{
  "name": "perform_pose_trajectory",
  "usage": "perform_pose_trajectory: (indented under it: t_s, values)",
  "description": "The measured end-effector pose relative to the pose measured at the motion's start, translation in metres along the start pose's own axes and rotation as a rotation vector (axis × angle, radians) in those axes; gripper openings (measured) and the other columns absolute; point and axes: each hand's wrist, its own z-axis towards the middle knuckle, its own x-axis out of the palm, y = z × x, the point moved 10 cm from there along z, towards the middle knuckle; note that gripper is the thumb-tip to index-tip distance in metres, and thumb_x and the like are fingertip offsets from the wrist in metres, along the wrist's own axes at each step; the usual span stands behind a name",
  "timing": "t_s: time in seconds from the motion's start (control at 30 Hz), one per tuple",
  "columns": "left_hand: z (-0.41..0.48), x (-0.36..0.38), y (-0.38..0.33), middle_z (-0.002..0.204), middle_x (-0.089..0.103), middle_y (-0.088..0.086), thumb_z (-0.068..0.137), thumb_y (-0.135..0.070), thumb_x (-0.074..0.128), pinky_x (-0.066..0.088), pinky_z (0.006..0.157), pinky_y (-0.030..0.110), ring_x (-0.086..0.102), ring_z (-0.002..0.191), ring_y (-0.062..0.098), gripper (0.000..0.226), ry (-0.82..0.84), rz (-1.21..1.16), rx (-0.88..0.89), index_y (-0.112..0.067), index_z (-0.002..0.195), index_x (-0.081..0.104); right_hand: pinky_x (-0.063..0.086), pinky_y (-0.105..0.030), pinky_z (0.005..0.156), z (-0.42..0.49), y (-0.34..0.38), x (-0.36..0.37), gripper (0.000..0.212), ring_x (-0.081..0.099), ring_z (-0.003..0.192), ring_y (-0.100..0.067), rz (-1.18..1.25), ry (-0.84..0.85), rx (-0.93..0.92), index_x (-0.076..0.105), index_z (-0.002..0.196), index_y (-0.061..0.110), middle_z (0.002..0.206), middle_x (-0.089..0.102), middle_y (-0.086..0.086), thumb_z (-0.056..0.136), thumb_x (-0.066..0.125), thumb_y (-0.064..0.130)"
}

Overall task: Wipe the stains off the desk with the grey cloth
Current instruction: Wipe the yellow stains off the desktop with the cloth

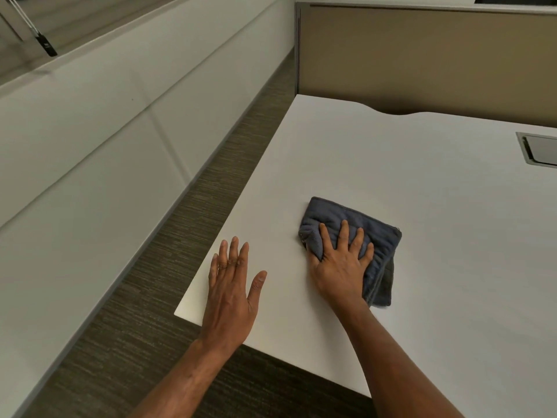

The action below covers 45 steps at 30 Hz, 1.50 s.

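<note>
A folded grey cloth lies flat on the white desk, near its left front part. My right hand presses down on the cloth with fingers spread over it and the thumb gripping its left edge. My left hand rests palm down on the desk close to the front left corner, fingers apart, holding nothing. I cannot make out any stains on the desk surface.
A tan partition panel stands along the desk's far edge. A metal cable hatch is set into the desk at the right. Dark carpet runs along the left, bordered by a white wall.
</note>
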Motion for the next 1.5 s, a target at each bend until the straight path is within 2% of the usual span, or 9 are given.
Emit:
perform_pose_trajectory:
  t_s: [0.17,0.37,0.77,0.9,1.0,1.13,1.3,1.43,1.5]
  values:
    - [0.010,0.005,0.002,0.173,0.001,0.001,0.104,-0.062,0.016,0.002,0.131,0.041,-0.009,0.160,0.013,0.073,0.015,0.008,0.017,-0.019,0.164,0.013,-0.018,-0.061,0.120,0.024,0.020,0.004,0.066,-0.018,0.154,-0.038,-0.004,0.008,-0.042,0.007,0.161,0.040,0.171,-0.008,-0.009,0.101,0.024,0.063]
    - [0.025,0.003,0.007,0.173,0.004,0.002,0.105,-0.060,0.018,-0.007,0.129,0.031,-0.008,0.160,0.013,0.073,0.000,0.023,0.037,-0.017,0.163,0.016,-0.018,-0.061,0.120,0.053,0.048,0.011,0.066,-0.018,0.154,-0.039,-0.007,0.029,-0.101,0.005,0.160,0.039,0.171,-0.008,-0.009,0.101,0.019,0.065]
    - [0.047,-0.009,0.035,0.174,0.005,0.004,0.107,-0.057,0.019,0.000,0.131,0.041,-0.006,0.160,0.017,0.071,-0.044,0.039,0.000,-0.015,0.164,0.017,-0.016,-0.060,0.121,0.081,0.121,0.030,0.065,-0.016,0.155,-0.037,-0.033,0.086,-0.308,0.005,0.161,0.038,0.171,-0.008,-0.008,0.102,0.016,0.063]
    - [0.047,-0.013,0.037,0.174,0.005,0.003,0.107,-0.058,0.018,-0.002,0.131,0.039,-0.006,0.160,0.016,0.071,-0.064,0.026,-0.010,-0.015,0.164,0.016,-0.018,-0.060,0.121,0.059,0.153,0.036,0.065,-0.014,0.155,-0.038,-0.012,0.105,-0.417,0.008,0.161,0.036,0.171,-0.007,-0.011,0.102,0.022,0.062]
    - [0.044,-0.019,0.036,0.173,0.006,0.002,0.107,-0.056,0.021,-0.002,0.131,0.039,-0.006,0.160,0.015,0.069,-0.076,-0.007,-0.021,-0.016,0.164,0.016,-0.012,-0.062,0.121,0.027,0.179,0.044,0.074,-0.016,0.155,-0.039,-0.016,0.142,-0.522,0.007,0.161,0.034,0.171,-0.008,-0.012,0.099,0.029,0.068]
    - [0.037,-0.034,0.032,0.172,0.013,0.006,0.106,-0.048,0.029,0.001,0.131,0.040,-0.002,0.161,0.016,0.068,-0.122,-0.039,-0.014,-0.010,0.162,0.023,-0.006,-0.063,0.122,-0.019,0.201,0.047,0.078,-0.012,0.155,-0.039,0.031,0.166,-0.632,-0.003,0.161,0.035,0.171,-0.005,-0.011,0.099,0.034,0.065]
    - [0.023,-0.046,0.032,0.172,0.012,0.006,0.105,-0.047,0.028,0.002,0.131,0.042,-0.003,0.161,0.017,0.069,-0.120,0.002,-0.047,-0.010,0.162,0.022,-0.011,-0.060,0.122,-0.068,0.205,0.051,0.085,-0.017,0.155,-0.035,0.099,0.193,-0.712,-0.017,0.157,0.038,0.171,-0.006,-0.008,0.099,0.040,0.063]
    - [0.005,-0.048,0.034,0.172,0.008,0.004,0.104,-0.049,0.029,0.002,0.131,0.043,-0.005,0.160,0.016,0.070,-0.105,0.006,-0.101,-0.013,0.163,0.019,-0.016,-0.059,0.121,-0.101,0.192,0.056,0.084,-0.022,0.154,-0.033,0.098,0.209,-0.748,-0.030,0.150,0.044,0.168,-0.015,0.000,0.101,0.034,0.065]
    - [-0.006,-0.049,0.036,0.172,0.006,0.002,0.104,-0.049,0.032,0.002,0.131,0.043,-0.006,0.160,0.015,0.070,-0.103,-0.003,-0.131,-0.014,0.163,0.019,-0.019,-0.058,0.120,-0.115,0.182,0.057,0.073,-0.025,0.153,-0.031,0.097,0.209,-0.762,-0.023,0.152,0.048,0.168,-0.015,0.002,0.102,0.028,0.064]
